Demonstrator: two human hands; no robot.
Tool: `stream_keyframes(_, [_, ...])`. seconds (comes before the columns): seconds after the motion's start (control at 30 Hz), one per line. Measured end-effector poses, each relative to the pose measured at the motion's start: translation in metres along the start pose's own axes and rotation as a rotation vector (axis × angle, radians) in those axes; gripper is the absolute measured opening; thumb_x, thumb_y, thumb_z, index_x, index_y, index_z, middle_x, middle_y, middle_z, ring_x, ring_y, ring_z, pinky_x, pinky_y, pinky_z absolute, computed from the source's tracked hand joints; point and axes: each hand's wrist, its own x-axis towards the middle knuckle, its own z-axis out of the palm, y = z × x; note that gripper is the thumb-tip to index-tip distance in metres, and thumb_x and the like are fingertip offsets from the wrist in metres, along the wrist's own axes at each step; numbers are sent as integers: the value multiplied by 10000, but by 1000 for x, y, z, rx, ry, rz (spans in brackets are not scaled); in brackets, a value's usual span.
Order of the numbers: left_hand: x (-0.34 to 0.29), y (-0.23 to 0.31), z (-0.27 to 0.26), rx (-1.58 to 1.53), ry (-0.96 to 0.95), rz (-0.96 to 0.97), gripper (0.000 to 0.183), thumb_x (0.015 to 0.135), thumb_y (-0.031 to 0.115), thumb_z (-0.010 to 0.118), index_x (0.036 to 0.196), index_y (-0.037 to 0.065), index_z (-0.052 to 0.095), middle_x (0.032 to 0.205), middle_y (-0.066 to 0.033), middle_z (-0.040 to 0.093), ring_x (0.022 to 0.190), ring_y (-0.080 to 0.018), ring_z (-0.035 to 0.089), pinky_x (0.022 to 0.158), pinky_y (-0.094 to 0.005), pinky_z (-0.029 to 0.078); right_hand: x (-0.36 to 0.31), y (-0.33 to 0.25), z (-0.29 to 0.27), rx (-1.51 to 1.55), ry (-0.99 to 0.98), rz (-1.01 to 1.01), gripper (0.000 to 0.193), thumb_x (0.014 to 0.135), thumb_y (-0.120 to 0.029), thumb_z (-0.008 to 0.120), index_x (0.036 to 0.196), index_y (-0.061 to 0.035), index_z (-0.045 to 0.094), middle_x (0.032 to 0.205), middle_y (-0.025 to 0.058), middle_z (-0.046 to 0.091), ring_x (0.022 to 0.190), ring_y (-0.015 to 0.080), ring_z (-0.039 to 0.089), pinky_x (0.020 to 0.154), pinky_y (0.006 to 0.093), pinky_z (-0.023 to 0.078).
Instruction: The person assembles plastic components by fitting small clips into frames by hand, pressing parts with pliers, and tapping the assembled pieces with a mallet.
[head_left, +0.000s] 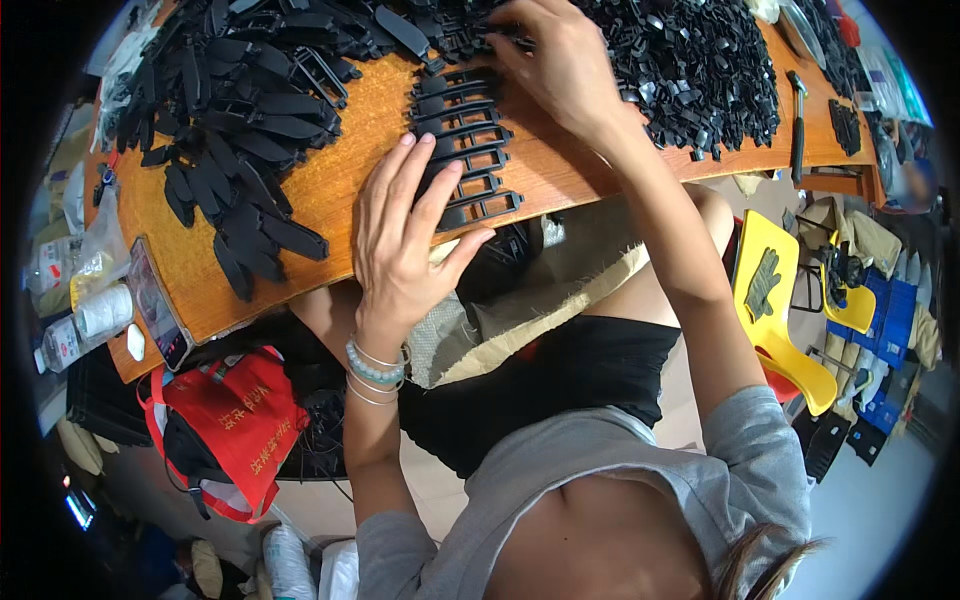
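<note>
- I see my left hand (400, 235) lying flat on the near edge of the wooden table (330, 190), fingers apart and stretched out, their tips resting against the left side of a row of black plastic frames (465, 150).
- My right hand (560, 65) is further off, fingers curled together on the far end of that row, where it meets the heap of small black clips (690, 60); whether it pinches a piece I cannot tell.
- The frames sit mid-table, laid side by side like ladder rungs, running from near edge to far.
- I judge them light, stiff and rather slick; thin bars could snap if bent.
- I would take one by its long outer bars, not the cross ribs.
- On the left lies a pile of flat black strips (240, 110); a hammer (797, 120) lies far right.
</note>
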Motion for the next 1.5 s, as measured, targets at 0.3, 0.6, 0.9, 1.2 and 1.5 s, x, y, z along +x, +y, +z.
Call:
stream_keyframes(0.3, [-5, -4, 2, 14, 62, 44, 453, 650, 87, 828, 1042, 24, 611, 1217, -179, 573, 1192, -381, 516, 976, -462, 423, -69, -44, -59, 141, -154, 382, 97, 821, -45, 647, 910, -8, 633, 782, 141, 629, 801, 333, 624, 685, 395, 497])
stream_keyframes(0.6, [-7, -3, 1, -95, 111, -29, 402, 650, 78, 825, 993, 18, 624, 1193, -169, 572, 1193, -370, 514, 980, -448, 425, -68, -23, -58, 62, -269, 5, 286, 765, -12, 674, 1044, -73, 668, 1059, 90, 596, 941, 270, 593, 791, 367, 498])
stream_keyframes(0.9, [-6, -4, 1, -74, 126, 4, 259, 653, 94, 796, 861, 44, 649, 1130, -151, 591, 1142, -361, 542, 936, -458, 454, -74, -41, -60, 201, -225, -4, 256, 716, 28, 717, 960, -21, 657, 897, 79, 643, 836, 250, 608, 733, 327, 494])
stream_keyframes(1.2, [-5, -7, 3, -69, 127, 14, 281, 622, 71, 806, 863, 53, 664, 1100, -150, 610, 1104, -363, 565, 905, -457, 466, -79, -72, -52, 476, -247, -6, 219, 672, 34, 740, 874, 27, 655, 916, 132, 637, 769, 265, 613, 659, 333, 512])
stream_keyframes(1.5, [-6, -5, 0, -54, 115, 28, 306, 632, 78, 812, 900, 51, 667, 1105, -154, 612, 1102, -366, 565, 896, -459, 467, -74, -80, -59, 419, -347, 23, 211, 702, -22, 733, 894, 26, 659, 960, 131, 602, 844, 282, 593, 713, 358, 498])
